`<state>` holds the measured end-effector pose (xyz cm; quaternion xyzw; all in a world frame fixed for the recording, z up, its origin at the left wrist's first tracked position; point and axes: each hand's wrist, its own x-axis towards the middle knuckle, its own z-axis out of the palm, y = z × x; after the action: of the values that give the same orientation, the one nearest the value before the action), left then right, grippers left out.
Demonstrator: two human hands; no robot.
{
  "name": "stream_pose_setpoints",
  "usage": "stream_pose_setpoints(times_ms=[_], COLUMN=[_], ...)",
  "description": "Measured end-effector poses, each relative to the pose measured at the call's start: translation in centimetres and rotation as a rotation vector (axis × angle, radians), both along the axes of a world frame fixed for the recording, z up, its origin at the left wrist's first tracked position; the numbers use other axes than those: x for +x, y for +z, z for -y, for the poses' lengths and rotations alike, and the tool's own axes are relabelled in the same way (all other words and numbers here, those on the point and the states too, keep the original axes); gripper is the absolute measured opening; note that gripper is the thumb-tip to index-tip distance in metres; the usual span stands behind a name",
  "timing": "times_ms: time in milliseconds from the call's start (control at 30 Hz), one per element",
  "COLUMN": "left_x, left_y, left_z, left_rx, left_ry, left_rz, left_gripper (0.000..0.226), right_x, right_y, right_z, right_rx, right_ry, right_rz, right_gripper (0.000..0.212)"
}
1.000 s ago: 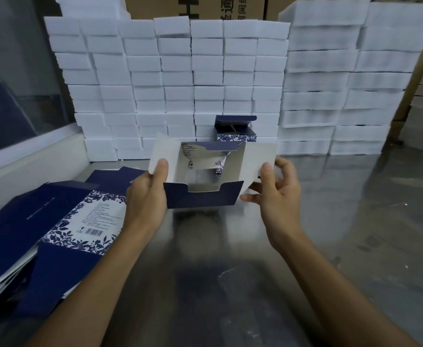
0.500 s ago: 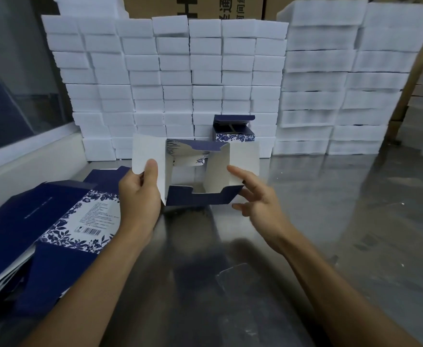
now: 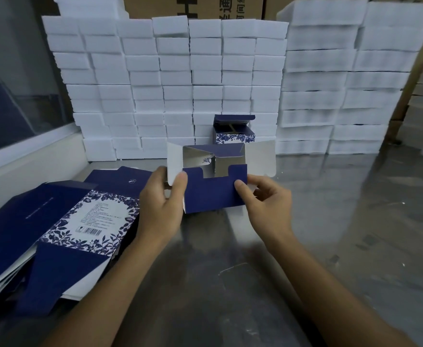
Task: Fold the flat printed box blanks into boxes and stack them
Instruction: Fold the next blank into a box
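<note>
Since half a second ago, the navy flap has swung up toward me and my right hand [image 3: 268, 204] has closed on it. Both thumbs now pinch the box [image 3: 215, 186] above the table [image 3: 330, 234], left hand [image 3: 162, 204] steadying its side, so the notched flap can tuck. Blanks [image 3: 62, 221] lie left; a barcode shows, small print unreadable. Behind, a carton [image 3: 220, 7] reads "H" and "通".

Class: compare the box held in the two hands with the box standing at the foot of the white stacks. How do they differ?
The held box is up off the table, gripped by the left hand and right hand; the standing box rests untouched. The held box's white side flaps splay outward; the standing box shows only one raised lid flap. Both are navy with blue floral print.
</note>
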<state>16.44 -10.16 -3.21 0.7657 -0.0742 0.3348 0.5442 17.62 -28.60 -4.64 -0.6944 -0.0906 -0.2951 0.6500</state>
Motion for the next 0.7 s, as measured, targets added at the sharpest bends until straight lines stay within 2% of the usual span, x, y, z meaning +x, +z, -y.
stream_pose_setpoints(times_ms=[100,200,267,400,500,600,700], left_x=[0.2,0.3,0.3,0.5,0.7,0.7,0.3], left_y=[-1.0,-1.2,-1.0,-0.9,-1.0,-0.8,-0.8], left_z=[-0.1,0.1,0.3,0.7,1.0,1.5,2.2], left_rx=[0.195,0.203,0.204,0.136,-0.070,-0.189,-0.168], left_ry=[0.081,0.088,0.094,0.130,0.070,0.037,0.048], left_rz=[-0.018,-0.033,0.000,-0.004,-0.101,-0.153,-0.162], left_gripper=[0.040,0.050,0.052,0.046,0.040,0.032,0.031], right_x=[-0.2,-0.3,-0.2,-0.2,-0.3,-0.4,-0.8], right_y=[0.3,0.2,0.2,0.6,0.3,-0.2,-0.7], right_z=[-0.2,-0.3,-0.3,-0.6,-1.1,-1.4,-2.2], right_rx=[-0.067,-0.115,-0.077,0.113,0.120,0.029,-0.120], right_ry=[-0.047,-0.075,-0.099,-0.104,-0.172,-0.014,0.201], right_rz=[0.051,0.094,0.129,0.112,0.033,-0.105,-0.139], right_gripper=[0.027,0.030,0.031,0.029,0.025,0.042,0.047])
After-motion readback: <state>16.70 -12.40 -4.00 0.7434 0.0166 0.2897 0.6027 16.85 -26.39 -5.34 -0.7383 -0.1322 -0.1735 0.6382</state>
